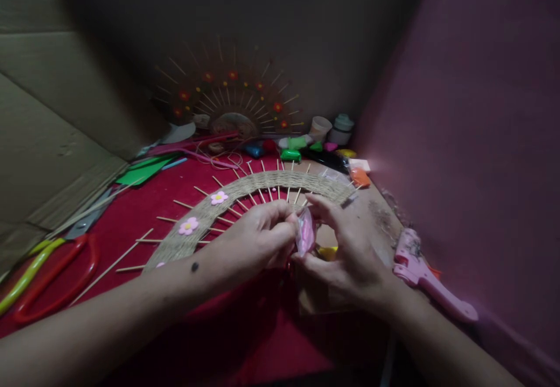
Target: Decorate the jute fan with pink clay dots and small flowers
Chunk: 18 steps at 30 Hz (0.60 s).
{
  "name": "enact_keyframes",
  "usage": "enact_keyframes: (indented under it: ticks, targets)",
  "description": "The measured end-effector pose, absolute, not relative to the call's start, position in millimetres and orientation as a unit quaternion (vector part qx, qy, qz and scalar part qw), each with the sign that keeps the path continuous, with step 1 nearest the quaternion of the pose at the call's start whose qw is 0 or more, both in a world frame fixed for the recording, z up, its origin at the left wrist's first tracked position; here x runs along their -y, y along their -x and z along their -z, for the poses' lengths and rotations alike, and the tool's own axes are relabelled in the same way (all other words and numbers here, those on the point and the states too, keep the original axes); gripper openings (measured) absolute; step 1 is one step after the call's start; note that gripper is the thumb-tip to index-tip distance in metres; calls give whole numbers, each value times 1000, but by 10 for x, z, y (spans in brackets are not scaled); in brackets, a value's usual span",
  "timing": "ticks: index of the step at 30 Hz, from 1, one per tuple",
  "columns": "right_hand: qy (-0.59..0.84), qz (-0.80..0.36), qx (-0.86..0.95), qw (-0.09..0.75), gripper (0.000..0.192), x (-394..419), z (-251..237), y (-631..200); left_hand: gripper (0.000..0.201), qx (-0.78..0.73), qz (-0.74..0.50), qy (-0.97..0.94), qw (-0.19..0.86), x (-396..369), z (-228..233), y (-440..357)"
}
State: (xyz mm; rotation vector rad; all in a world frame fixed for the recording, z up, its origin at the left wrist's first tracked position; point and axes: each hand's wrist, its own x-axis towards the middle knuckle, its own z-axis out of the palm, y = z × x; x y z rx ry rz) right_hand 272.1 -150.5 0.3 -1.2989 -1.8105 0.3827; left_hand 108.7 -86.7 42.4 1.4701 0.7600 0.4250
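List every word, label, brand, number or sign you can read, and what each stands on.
None: no text is readable in this view.
Pink packet: no lettering can be made out.
Pink glue gun: any marking is too small or blurred.
Cup and lidded jar: likewise too small.

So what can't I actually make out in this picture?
All in the head view:
Pink packet: edges partly covered by the left hand and right hand.
Woven arch: lower left end hidden behind the left forearm.
Yellow thing: partly behind the right hand; can't tell what it is.
Scissors' yellow handle: cut off by the left edge.
Back fan: outer sticks fade into darkness.
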Motion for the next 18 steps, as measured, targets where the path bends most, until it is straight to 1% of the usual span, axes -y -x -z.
enact_keyframes:
  ticks: [3, 5, 7, 11, 14, 16, 18]
  targets:
    - [506, -97, 753, 409, 60, 1483, -7, -2733, 8, -340, -199, -613, 685, 837, -382, -1090]
    - [500, -72, 751, 424, 52, 1469, -20, -2730, 9, -335, -212, -572, 718, 816, -353, -1094]
    - [505, -67, 743, 434, 48, 1461, -24, -2725, 12, -342, -220, -562, 720, 805, -343, -1094]
    - [510, -59, 738, 438, 47, 1461, -19, -2739, 11, -364, -228, -598, 676, 792, -374, -1066]
    - [522, -48, 728, 442, 47, 1468, -25, -2771, 3, -358, -259, -575, 688, 740, -397, -1026]
    - [534, -46, 722, 437, 48, 1472, -27, -2791, 14, -362, -275, -550, 701, 687, -412, -1003]
    - [540, -46, 720, 433, 50, 1474, -23, -2803, 17, -358, -279, -536, 712, 642, -435, -988]
